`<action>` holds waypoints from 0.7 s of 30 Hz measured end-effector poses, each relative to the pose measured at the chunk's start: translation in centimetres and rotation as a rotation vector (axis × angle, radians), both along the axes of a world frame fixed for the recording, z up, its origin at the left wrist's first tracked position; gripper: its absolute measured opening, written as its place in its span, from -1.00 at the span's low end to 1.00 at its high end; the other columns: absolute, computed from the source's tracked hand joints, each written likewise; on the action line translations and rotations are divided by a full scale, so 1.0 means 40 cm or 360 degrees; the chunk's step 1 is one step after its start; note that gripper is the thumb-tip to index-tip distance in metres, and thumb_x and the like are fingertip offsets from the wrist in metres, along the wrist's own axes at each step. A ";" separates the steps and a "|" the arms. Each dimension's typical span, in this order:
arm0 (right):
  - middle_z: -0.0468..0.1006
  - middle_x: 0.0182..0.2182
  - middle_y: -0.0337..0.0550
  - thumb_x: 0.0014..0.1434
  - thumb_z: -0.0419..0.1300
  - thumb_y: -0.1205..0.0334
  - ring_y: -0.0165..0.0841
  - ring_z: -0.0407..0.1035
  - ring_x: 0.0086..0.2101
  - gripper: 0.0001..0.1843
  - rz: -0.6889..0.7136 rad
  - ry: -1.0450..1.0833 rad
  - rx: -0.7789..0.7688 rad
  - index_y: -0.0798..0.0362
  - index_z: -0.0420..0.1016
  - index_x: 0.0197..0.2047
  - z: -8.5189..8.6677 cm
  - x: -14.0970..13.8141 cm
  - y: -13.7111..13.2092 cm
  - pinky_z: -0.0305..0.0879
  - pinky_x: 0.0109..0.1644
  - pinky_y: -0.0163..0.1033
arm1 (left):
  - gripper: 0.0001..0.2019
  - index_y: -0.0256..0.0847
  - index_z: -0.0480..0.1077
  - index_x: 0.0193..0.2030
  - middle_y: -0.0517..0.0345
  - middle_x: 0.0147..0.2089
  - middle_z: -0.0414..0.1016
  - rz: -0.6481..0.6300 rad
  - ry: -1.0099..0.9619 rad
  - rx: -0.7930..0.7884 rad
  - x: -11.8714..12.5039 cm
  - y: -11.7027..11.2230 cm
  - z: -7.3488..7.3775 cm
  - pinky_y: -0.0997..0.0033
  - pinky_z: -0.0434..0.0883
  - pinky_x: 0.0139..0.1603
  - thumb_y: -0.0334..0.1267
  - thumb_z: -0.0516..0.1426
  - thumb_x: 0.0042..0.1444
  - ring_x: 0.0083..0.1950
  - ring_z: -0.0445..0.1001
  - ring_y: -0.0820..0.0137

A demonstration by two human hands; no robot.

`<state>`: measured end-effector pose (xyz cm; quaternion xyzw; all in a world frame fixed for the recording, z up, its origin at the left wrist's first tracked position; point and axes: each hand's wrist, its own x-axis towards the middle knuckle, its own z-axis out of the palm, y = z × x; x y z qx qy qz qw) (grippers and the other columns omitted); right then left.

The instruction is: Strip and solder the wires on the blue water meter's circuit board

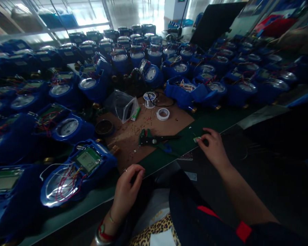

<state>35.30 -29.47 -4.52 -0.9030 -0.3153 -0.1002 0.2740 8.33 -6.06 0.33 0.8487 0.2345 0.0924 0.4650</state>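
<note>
Green matting (169, 150) covers the near edge of a workbench crowded with blue meters (154, 75); at that edge lies a small pale piece (196, 139), and the right hand (213, 147) pinches it between thumb and fingertips. Just to its left sits a green-handled wire stripper (154, 139), half on the matting and half on a brown board (133, 131); farther back on the board are a white tape roll (163, 114), a solder spool (149, 97), a clear plastic bag (121, 106) and a dark round tin (104, 127). The left hand (127, 190) rests at the bench edge, fingers curled in and thumb pressed to forefinger; whether anything lies between them I cannot tell. Beside it an open meter (78, 171) shows a green display board and red wires.
</note>
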 end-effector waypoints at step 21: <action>0.27 0.15 -0.04 0.30 0.09 0.19 -0.21 0.15 0.16 -0.74 0.0052 -0.0070 0.0335 0.05 0.38 0.03 0.020 -0.100 0.009 0.10 0.27 0.00 | -0.82 -0.21 0.34 -0.28 0.16 -0.27 0.40 -0.0017 -0.0045 -0.0061 -0.010 0.004 -0.019 0.42 0.26 -0.16 -0.21 0.00 0.28 -0.20 0.36 0.40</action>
